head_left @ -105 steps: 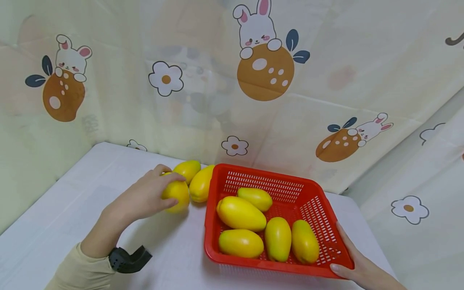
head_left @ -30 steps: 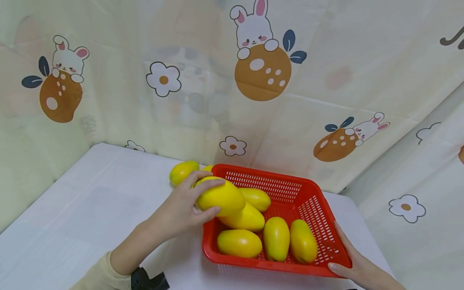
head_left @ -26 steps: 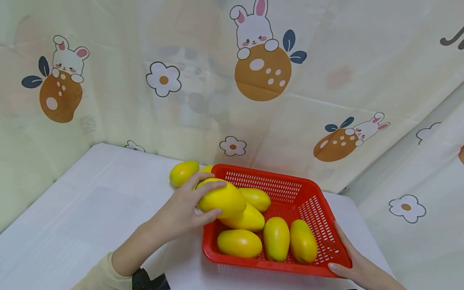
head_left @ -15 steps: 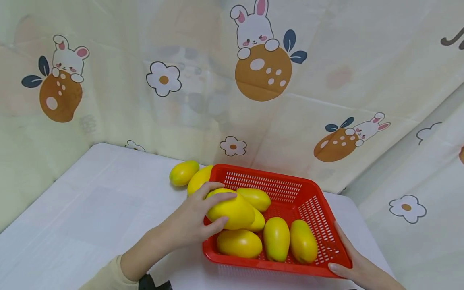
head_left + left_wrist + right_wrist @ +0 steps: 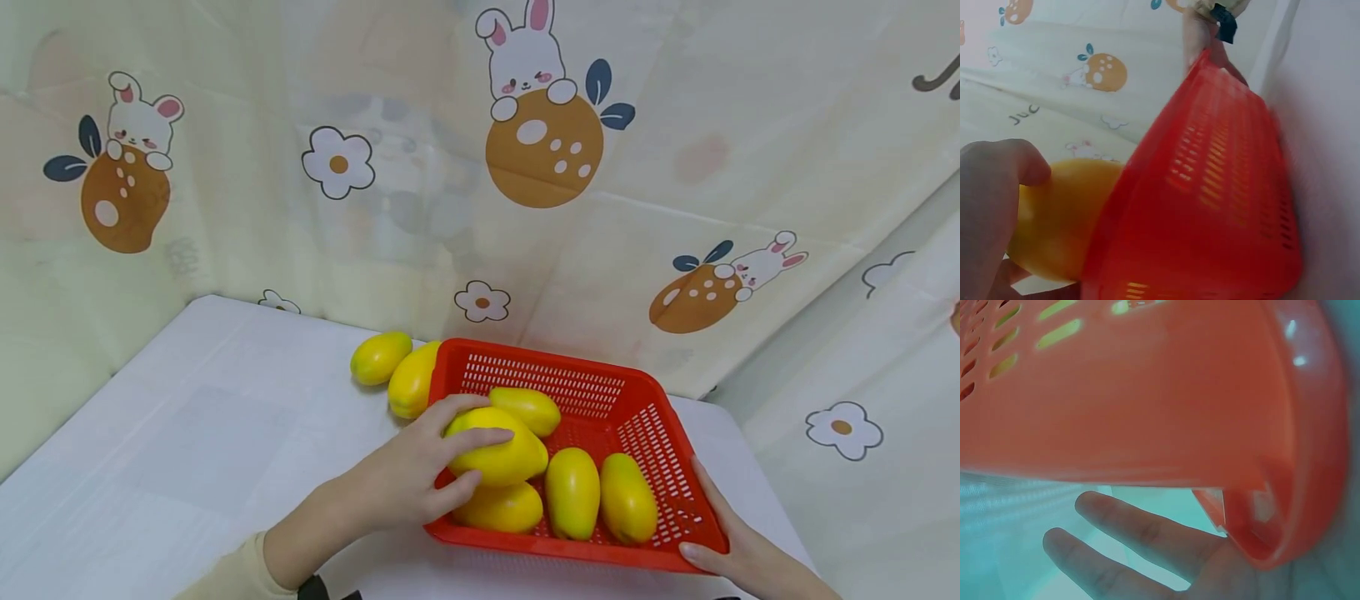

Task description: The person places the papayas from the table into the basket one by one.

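My left hand (image 5: pixel 420 471) holds a yellow mango (image 5: pixel 491 454) inside the left part of the red plastic basket (image 5: pixel 570 360), fingers over its top and thumb at its near side. In the left wrist view this mango (image 5: pixel 1066 219) shows beyond the basket wall (image 5: pixel 1166 206). Under and beside it lie other mangoes, including one near the front (image 5: pixel 498 510), partly covered. My right hand (image 5: pixel 738 546) grips the basket's near right corner, thumb over the rim. The right wrist view shows two of its fingers (image 5: pixel 1141 531) extended along the basket's outer side.
Two more mangoes, a smaller one (image 5: pixel 381 358) and a larger one (image 5: pixel 412 382), lie on the white table (image 5: pixel 187 433) against the basket's left side. A patterned curtain (image 5: pixel 412 250) hangs right behind the table.
My left hand has carried the mango from the table at the left, over the basket's rim, then down and right among the other mangoes. The right hand keeps its grip on the corner.
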`<state>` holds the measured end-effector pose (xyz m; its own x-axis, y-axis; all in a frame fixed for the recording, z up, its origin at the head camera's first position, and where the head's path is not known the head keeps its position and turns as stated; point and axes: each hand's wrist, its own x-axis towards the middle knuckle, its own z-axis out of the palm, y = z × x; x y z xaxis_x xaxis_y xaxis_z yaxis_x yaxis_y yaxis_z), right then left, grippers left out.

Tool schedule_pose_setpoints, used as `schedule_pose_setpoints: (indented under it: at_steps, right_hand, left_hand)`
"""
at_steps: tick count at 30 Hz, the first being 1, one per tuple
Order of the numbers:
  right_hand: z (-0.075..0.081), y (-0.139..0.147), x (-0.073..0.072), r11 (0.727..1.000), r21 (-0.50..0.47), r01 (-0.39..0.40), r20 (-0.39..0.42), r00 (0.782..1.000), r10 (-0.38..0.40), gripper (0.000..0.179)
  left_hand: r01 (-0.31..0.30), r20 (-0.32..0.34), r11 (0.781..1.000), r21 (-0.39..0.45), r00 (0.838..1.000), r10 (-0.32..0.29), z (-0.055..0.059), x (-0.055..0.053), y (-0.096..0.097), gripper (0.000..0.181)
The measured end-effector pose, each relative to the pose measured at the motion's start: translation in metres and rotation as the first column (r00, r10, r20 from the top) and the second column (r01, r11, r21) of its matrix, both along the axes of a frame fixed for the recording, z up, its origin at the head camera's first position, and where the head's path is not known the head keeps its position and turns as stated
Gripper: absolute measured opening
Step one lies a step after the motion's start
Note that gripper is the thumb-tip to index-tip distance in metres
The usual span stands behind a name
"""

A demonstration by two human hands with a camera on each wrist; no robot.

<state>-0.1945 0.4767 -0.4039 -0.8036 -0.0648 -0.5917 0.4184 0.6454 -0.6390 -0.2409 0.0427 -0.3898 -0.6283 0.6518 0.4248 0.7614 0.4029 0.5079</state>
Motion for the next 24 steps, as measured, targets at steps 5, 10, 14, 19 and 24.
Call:
schedule_pose_setpoints:
  at_steps: [5, 10, 14, 19, 24]
  right_hand:
    - [0.000, 0.001, 0.000, 1.000, 0.018, -0.005, -0.002, 1.000, 0.005, 0.097]
    - [0.000, 0.000, -0.001, 1.000, 0.015, -0.013, -0.010, 1.000, 0.013, 0.097]
    - [0.001, 0.000, -0.001, 1.000, 0.016, -0.015, -0.011, 1.000, 0.015, 0.097]
    - [0.001, 0.000, -0.001, 1.000, 0.020, -0.017, -0.009, 1.000, 0.018, 0.098]
    - [0.000, 0.002, -0.001, 0.999, 0.034, -0.023, -0.013, 1.000, 0.023, 0.098]
  left_hand:
    - [0.027, -0.050, 0.999, -0.044, 0.998, -0.029, -0.008, 0.004, 0.008, 0.045]
    - [0.007, -0.061, 0.999, -0.043, 0.998, -0.009, -0.012, 0.005, 0.013, 0.050]
    - [-0.019, -0.057, 1.000, -0.021, 0.998, 0.018, -0.014, 0.005, 0.016, 0.049]
    - [-0.061, -0.124, 0.998, 0.035, 0.990, 0.065, -0.019, 0.005, 0.019, 0.047]
    - [-0.078, -0.153, 0.995, 0.056, 0.984, 0.086, -0.022, 0.005, 0.023, 0.045]
